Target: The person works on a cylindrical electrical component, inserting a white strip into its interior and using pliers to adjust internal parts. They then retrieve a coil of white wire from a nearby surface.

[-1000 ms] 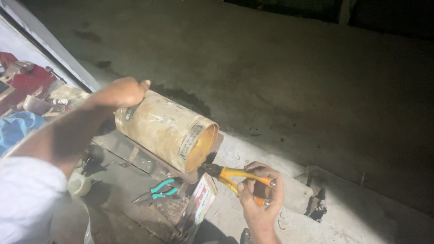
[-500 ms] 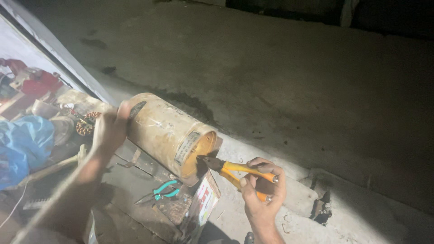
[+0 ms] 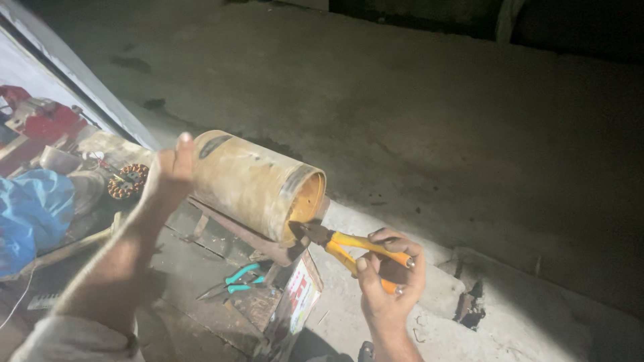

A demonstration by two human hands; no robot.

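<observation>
A worn yellow metal cylinder lies on its side, its open end facing right. My left hand grips its closed left end. Yellow-handled pliers are in my right hand, and their dark jaws bite the lower rim of the cylinder's open mouth. The cylinder rests on a rusty metal piece beneath it.
Teal-handled pliers lie on the ground below the cylinder, beside a red and white carton. A copper-wound stator, a blue bag and red machine parts crowd the left. Bare concrete floor stretches behind.
My left hand slid from the top of the cylinder to its closed left end. The view drew closer, and the pliers stayed at the open rim.
</observation>
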